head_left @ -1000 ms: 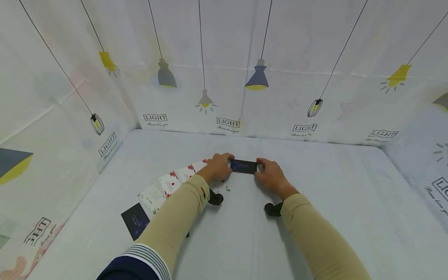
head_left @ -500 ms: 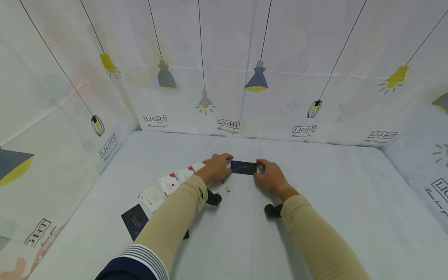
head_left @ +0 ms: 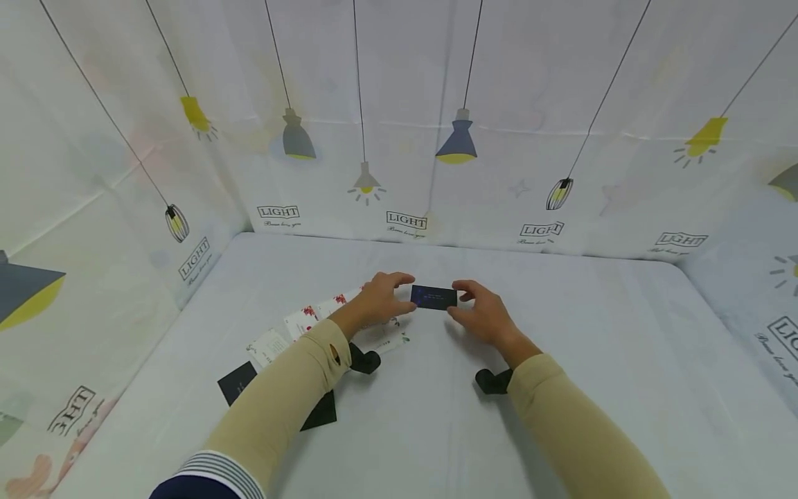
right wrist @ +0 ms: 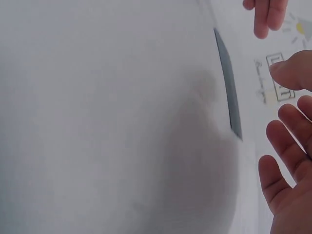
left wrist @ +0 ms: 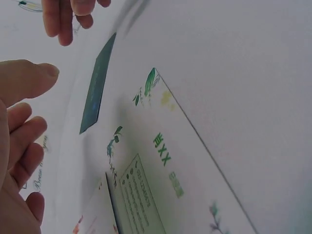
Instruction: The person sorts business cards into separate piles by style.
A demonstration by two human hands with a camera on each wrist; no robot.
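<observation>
A dark blue-black business card (head_left: 433, 297) with tiny print lies flat on the white cloth, between my two hands. To its left, my left hand (head_left: 379, 299) is spread, thumb and index finger apart near the card's end. My right hand (head_left: 481, 313) stands off the other end in the same way. In the left wrist view a gap shows between the left thumb (left wrist: 41, 78) and the card (left wrist: 97, 87). The right wrist view likewise has the right fingers (right wrist: 287, 141) away from the card (right wrist: 228, 85), holding nothing.
White cards with red flowers (head_left: 302, 320) and with green leaves (head_left: 268, 346) lie fanned out at the left, partly under my left arm. Dark cards (head_left: 237, 381) lie nearer me, also partly covered. A printed cloth wall (head_left: 499, 180) stands behind the table.
Both hands have let go of the dark card and opened slightly. My left forearm has shifted left, baring more of a dark card beneath it. The card between the hands stays in place.
</observation>
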